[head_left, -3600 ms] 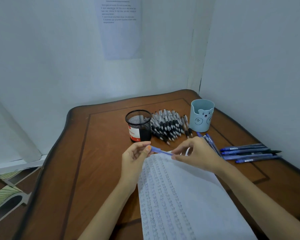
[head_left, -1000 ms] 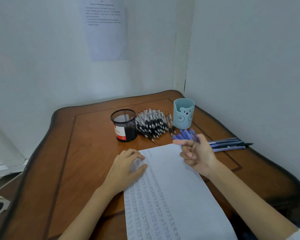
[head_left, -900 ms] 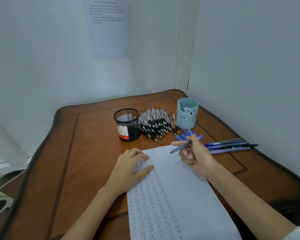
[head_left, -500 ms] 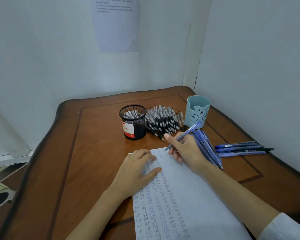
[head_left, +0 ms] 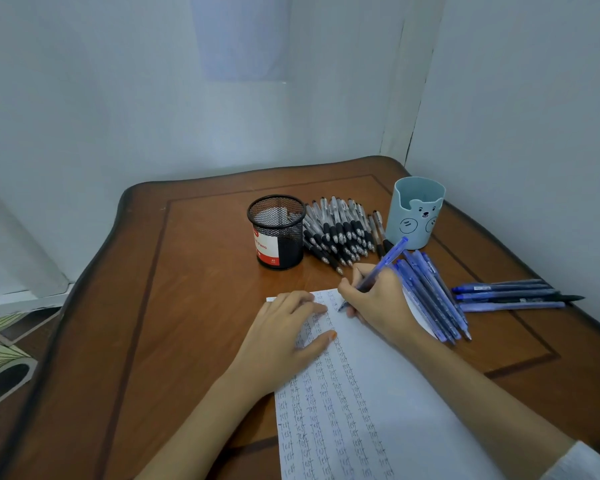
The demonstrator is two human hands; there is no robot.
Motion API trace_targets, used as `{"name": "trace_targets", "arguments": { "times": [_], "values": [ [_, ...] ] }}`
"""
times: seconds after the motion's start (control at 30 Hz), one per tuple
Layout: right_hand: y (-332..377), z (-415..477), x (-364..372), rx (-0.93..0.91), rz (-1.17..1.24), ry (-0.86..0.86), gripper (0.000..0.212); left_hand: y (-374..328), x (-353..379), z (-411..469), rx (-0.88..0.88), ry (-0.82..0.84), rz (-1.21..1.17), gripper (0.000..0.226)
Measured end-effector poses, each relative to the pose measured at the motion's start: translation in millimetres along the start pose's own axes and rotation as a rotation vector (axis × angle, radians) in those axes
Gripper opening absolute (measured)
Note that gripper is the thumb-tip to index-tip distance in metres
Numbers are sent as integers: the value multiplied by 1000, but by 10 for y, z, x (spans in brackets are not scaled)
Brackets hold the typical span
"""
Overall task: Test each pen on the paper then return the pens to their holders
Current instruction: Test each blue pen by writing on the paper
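Right hand (head_left: 378,299) grips a blue pen (head_left: 383,265), tip down near the top of the paper (head_left: 378,393), which is already filled with rows of "test". Left hand (head_left: 284,334) lies flat, pinning the sheet. Plenty left, I'd say: loose blue pens (head_left: 430,299) lie just beside the writing hand, with a second bunch (head_left: 510,296) farther right on the desk (head_left: 187,306). A heap of black pens (head_left: 340,230) sits between the mesh cup (head_left: 278,233) and the bear cup (head_left: 414,216), and no pen sticks out of either.
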State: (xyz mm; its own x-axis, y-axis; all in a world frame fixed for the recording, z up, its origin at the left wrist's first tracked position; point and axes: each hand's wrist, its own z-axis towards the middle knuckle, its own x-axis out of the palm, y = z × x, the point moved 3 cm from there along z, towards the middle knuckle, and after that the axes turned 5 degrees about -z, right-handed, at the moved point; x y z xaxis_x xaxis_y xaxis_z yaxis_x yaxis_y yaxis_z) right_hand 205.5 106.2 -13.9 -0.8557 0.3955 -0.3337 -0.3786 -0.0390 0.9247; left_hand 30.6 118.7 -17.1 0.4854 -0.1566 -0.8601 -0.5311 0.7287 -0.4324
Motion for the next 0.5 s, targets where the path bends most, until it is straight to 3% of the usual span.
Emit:
{"name": "trace_targets", "arguments": {
  "times": [0.3,0.5],
  "values": [
    [-38,22,26,-14,9,39,37,-14,-7,2,5,12,24,61],
    [-46,33,21,10,26,60,39,-10,-5,2,2,18,25,53]
  ]
}}
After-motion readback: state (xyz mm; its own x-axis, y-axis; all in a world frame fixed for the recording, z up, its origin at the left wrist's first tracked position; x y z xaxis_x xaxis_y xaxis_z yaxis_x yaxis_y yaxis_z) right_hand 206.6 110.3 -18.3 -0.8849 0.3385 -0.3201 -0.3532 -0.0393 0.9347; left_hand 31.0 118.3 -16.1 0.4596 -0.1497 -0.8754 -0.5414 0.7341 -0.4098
